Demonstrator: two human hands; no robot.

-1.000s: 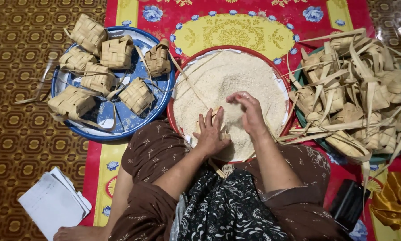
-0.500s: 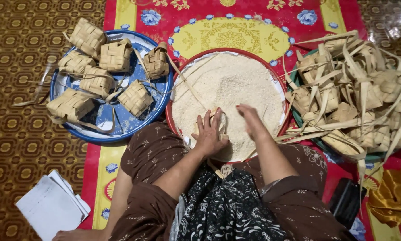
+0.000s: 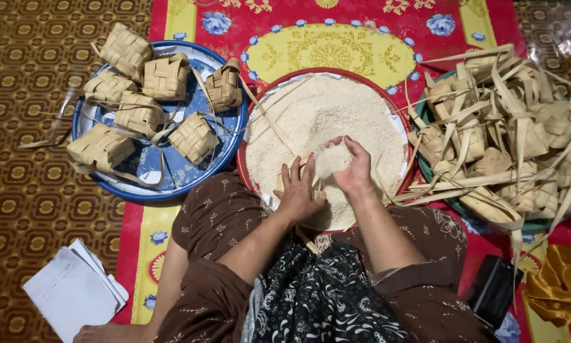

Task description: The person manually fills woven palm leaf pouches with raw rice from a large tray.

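The left hand (image 3: 300,192) cups a small woven palm-leaf pouch (image 3: 312,181) over the near side of the rice, fingers spread and curled round its wall. The right hand (image 3: 354,168) is just beside it at 3 o'clock, fingers pressed together and bent into a scoop with white rice (image 3: 323,117) heaped in the palm at the pouch's mouth. Both hands are over the round red-rimmed tray (image 3: 244,136) of rice, in the middle of the view.

At 10 o'clock from the hands, a blue round tray (image 3: 171,174) carries seven plump, squarish woven pouches (image 3: 164,77), tan, with loose leaf tails trailing over the rim. At 3 o'clock, a green-rimmed tray (image 3: 454,204) bears a tangled pile of pale woven pouches (image 3: 520,133) with long strips sticking out.

A red mat (image 3: 285,25) with a yellow oval panel and blue flowers lies under the trays, on a brown patterned floor covering (image 3: 25,190). At 8 o'clock lies a stack of white papers (image 3: 72,292); at 4 o'clock a flat black object (image 3: 492,289), and beside it yellow cloth (image 3: 562,286)
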